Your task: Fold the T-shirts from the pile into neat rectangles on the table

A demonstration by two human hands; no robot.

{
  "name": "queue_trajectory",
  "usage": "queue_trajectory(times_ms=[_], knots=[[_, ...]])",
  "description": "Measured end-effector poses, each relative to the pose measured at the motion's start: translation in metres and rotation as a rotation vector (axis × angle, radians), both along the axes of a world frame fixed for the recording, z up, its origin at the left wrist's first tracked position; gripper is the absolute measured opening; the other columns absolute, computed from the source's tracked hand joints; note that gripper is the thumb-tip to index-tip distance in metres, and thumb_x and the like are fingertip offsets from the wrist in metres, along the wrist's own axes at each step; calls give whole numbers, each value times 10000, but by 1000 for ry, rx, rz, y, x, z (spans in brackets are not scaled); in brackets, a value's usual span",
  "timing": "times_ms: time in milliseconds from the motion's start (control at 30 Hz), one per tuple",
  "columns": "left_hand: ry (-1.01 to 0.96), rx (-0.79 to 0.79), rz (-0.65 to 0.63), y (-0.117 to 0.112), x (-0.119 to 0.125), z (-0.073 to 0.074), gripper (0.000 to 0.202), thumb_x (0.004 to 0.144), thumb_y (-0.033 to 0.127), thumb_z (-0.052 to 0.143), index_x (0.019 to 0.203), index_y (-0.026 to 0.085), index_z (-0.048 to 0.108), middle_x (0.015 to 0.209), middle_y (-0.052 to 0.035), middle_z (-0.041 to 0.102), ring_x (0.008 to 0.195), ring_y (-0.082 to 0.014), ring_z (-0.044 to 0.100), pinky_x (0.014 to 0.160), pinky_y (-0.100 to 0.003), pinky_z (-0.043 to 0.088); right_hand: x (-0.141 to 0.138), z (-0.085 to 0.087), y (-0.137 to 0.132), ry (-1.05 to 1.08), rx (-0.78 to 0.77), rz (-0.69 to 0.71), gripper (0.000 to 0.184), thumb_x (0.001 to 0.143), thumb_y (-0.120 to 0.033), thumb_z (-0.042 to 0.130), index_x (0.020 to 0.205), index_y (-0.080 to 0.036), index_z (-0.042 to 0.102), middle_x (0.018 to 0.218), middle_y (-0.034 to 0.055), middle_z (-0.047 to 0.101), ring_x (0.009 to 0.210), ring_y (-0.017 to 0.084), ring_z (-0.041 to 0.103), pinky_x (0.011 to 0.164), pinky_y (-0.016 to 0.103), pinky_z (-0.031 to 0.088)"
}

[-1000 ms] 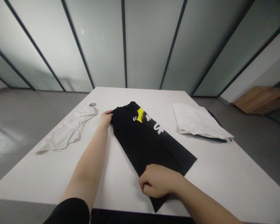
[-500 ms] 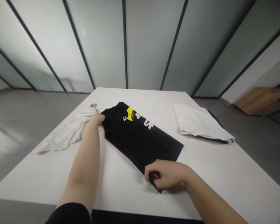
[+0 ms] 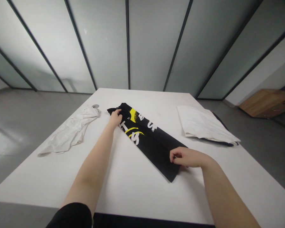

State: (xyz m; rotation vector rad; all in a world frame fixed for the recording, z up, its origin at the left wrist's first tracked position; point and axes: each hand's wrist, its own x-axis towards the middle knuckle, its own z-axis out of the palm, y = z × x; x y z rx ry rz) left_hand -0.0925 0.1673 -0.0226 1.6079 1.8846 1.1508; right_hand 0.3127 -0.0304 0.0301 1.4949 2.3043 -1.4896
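Note:
A black T-shirt (image 3: 154, 155) with white letters and yellow print lies slantwise across the table, folded lengthwise into a narrow strip. At its collar and sleeve end, my left hand (image 3: 116, 118) is closed on the cloth. Closer to me, my right hand (image 3: 187, 157) grips the hem end with curled fingers, the thumb below the index finger. The edge between the hands shows the printed face turned up. Parts of the cloth are hidden under the fingers.
A crumpled white garment (image 3: 70, 131) lies at the table's left edge, near a grey round disc (image 3: 95, 106). Folded white cloth (image 3: 204, 125) rests on dark cloth at the right. The white table (image 3: 133, 199) stands before frosted panels; a wooden cabinet (image 3: 266, 103) is beyond it.
Both hands have moved right, the right one also away from me, carrying the shirt's near side over. The strip is narrower, and more white and yellow print shows along its left part.

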Motion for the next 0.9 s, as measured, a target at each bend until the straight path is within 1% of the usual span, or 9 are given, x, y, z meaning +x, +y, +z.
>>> queue_trajectory(times_ms=[33, 100, 167, 200, 333, 433, 667, 800, 900], knots=[[138, 14, -45, -3, 8, -3, 575, 827, 124, 598, 1373, 226, 747, 1347, -152, 721, 1337, -331, 616, 1162, -499, 488, 1, -2, 1, -4, 43, -37, 86, 840, -292, 649, 823, -218, 689, 710, -8, 630, 631, 150, 520, 574, 260, 381], [354, 7, -115, -11, 20, -8, 611, 842, 122, 606, 1413, 300, 731, 1540, -135, 608, 1473, -371, 484, 1219, -568, 408, -2, -7, 2, -22, 162, -117, 179, 874, -390, 690, 826, -228, 629, 768, 5, 659, 682, 167, 557, 608, 275, 412], [469, -27, -152, -17, 27, -10, 563, 876, 150, 602, 1377, 359, 750, 1628, -97, 532, 1492, -414, 428, 1189, -628, 402, -9, -14, 3, -56, 257, -179, 240, 862, -432, 739, 879, -239, 597, 835, 11, 695, 727, 181, 596, 634, 286, 430], [503, -47, -170, -19, 29, -10, 517, 901, 170, 590, 1344, 370, 766, 1635, -82, 527, 1476, -426, 427, 1165, -644, 409, -13, -17, 3, -72, 280, -191, 247, 850, -415, 755, 915, -243, 591, 852, 9, 709, 736, 184, 611, 638, 287, 429], [576, -95, -202, -23, 29, -6, 347, 987, 273, 542, 1191, 337, 816, 1483, -93, 636, 1367, -411, 479, 1101, -600, 436, -20, -24, 3, -115, 303, -170, 203, 843, -245, 683, 1023, -247, 592, 801, -13, 714, 706, 181, 623, 620, 287, 399], [606, -92, -176, -24, 27, -3, 290, 1000, 321, 556, 1119, 315, 821, 1401, -111, 642, 1305, -389, 500, 1073, -550, 446, -14, -23, 5, -100, 290, -199, 235, 841, -193, 619, 1072, -237, 619, 784, -12, 699, 688, 177, 611, 618, 285, 405], [616, -64, -70, -24, 30, -2, 282, 1026, 319, 536, 1147, 276, 788, 1322, -155, 601, 1228, -371, 545, 1020, -497, 476, 1, -22, 10, -80, 298, -316, 284, 916, -205, 554, 1171, -221, 677, 776, -13, 640, 679, 174, 600, 605, 278, 417], [621, -94, -42, -28, 37, -1, 243, 1036, 322, 545, 1149, 286, 758, 1321, -141, 593, 1244, -353, 548, 1023, -470, 478, 2, -25, 10, -154, 210, -375, 265, 963, -184, 535, 1201, -230, 643, 796, -24, 638, 594, 146, 578, 550, 262, 390], [642, -73, 11, -33, 46, 3, 263, 1027, 319, 570, 1255, 271, 694, 1345, -146, 594, 1267, -340, 546, 1035, -451, 475, 3, -26, 11, -249, 308, -350, 270, 959, -131, 555, 1195, -214, 655, 801, -9, 655, 676, 161, 614, 614, 269, 401]])
